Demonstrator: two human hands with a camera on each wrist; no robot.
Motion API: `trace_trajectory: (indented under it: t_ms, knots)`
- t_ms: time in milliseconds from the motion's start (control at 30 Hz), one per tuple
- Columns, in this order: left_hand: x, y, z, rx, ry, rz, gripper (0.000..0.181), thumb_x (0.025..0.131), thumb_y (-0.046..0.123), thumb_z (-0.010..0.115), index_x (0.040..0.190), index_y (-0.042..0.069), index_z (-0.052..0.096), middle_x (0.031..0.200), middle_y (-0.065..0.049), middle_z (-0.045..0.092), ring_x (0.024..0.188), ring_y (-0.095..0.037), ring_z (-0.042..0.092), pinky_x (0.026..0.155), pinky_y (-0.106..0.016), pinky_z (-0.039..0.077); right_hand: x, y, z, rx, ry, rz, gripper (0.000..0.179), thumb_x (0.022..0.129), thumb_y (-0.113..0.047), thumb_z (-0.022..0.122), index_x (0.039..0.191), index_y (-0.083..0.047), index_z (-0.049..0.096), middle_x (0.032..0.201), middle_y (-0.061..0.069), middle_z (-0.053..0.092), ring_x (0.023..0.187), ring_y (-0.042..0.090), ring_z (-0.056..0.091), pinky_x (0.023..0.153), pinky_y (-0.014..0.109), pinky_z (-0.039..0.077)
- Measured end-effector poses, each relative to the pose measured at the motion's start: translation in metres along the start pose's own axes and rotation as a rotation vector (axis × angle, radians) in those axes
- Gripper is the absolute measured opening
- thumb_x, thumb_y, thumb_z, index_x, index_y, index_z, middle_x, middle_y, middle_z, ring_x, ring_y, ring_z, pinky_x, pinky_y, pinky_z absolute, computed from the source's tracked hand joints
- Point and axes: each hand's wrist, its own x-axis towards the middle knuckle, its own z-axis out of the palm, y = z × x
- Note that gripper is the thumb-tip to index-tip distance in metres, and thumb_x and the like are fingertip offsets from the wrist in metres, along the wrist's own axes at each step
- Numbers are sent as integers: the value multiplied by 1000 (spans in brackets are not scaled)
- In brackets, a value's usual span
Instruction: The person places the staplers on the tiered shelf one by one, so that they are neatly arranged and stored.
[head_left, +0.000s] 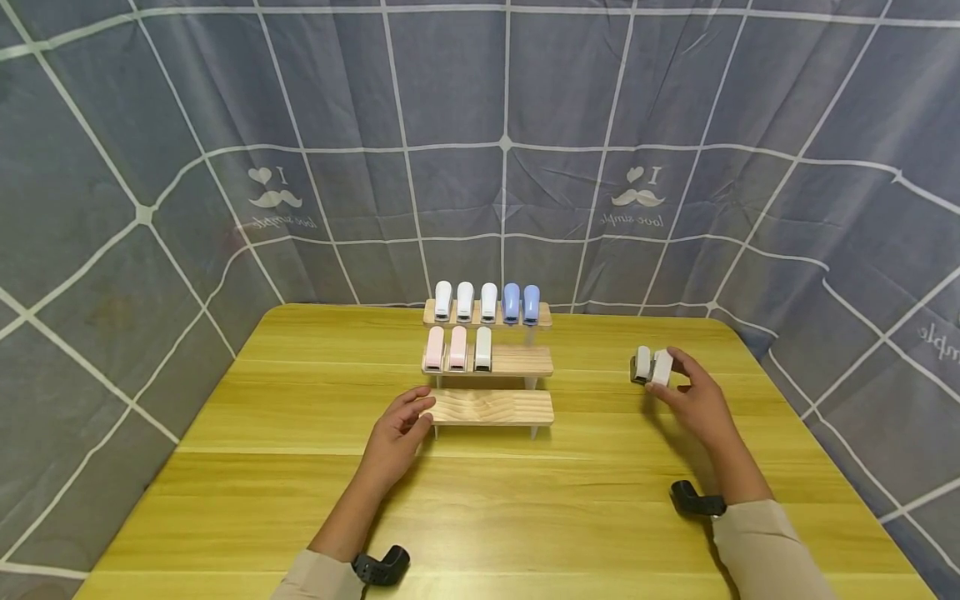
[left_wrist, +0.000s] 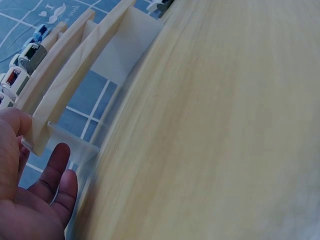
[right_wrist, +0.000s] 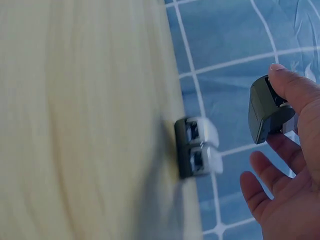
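Note:
Raised over the right side of the table, my right hand (head_left: 697,400) pinches a small white stapler with a dark grey base (right_wrist: 267,107) between thumb and fingers. Two similar white staplers (right_wrist: 197,147) stand side by side on the table just beyond it; in the head view the held one partly hides them. My left hand (head_left: 397,429) grips the left end of the lowest wooden shelf (head_left: 487,407) of a three-tier stand, thumb at its front edge. In the left wrist view, the other fingers (left_wrist: 52,175) hang below the board.
Three white staplers (head_left: 465,302) and two blue staplers (head_left: 512,302) line the top shelf. On the middle shelf (head_left: 525,360) are two pink staplers (head_left: 457,348) and a pale greenish one (head_left: 483,348). A grey gridded curtain (head_left: 450,192) surrounds the table's back and sides.

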Motion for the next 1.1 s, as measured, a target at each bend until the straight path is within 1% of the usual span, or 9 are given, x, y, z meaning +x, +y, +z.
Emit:
trace_trajectory:
  t_ms: [167,333,400,500,567,633,767,833,1100]
  knots:
    - [4,-10,3,-3,16,-2,27,98,-1,59,123,-7,66,142,-15,53,123,-31,53,93,-38,46,2,-18,4,17,4,-30,74,92,-17,74,151,4,34,134,30,53,122,41,48,91,51,41]
    - [11,-36,6,-22,30,29,26,98,2,60,123,-2,68,141,-10,54,124,-27,54,94,-35,45,1,-34,8,32,-15,-30,75,92,-22,74,151,2,35,135,29,51,115,43,52,90,54,44]
    - [12,-43,5,-32,24,41,26,98,4,61,123,0,68,141,-7,54,124,-25,54,94,-34,46,1,-40,9,26,-28,-22,75,92,-25,73,152,-1,35,136,27,52,108,42,54,87,50,47]
    - [13,-46,4,-37,14,44,27,98,6,62,123,2,68,141,-5,54,124,-24,54,94,-34,46,0,-47,13,27,-42,-17,75,92,-27,74,152,-4,36,134,24,54,100,38,58,79,36,50]
    - [11,-42,5,-36,16,31,27,98,6,61,123,0,68,142,-6,54,125,-25,53,95,-36,45,0,-51,16,33,-47,-21,75,91,-27,75,152,-5,38,132,23,55,97,36,58,73,29,50]
    - [9,-33,5,-27,20,21,27,98,3,60,123,-2,67,142,-9,54,125,-27,53,95,-37,45,0,-55,19,43,-51,-30,75,90,-26,76,151,-6,39,131,22,55,96,35,59,72,29,50]
    - [4,-10,3,-7,19,12,27,97,-1,59,122,-8,66,141,-16,53,125,-32,53,93,-36,45,1,-63,26,49,-61,-42,75,89,-28,77,151,-7,40,134,21,54,99,38,58,79,41,50]
    - [2,-4,2,-1,14,14,27,97,-1,59,122,-8,65,141,-17,53,124,-32,53,93,-35,46,1,-67,30,46,-70,-45,76,89,-31,77,151,-8,40,135,21,53,103,41,57,82,48,49]
    - [1,-1,1,0,10,15,27,97,0,59,122,-8,65,141,-17,53,125,-32,53,95,-35,46,1,-87,42,69,-83,-133,75,87,-27,79,150,-8,42,145,16,49,128,36,46,96,54,42]
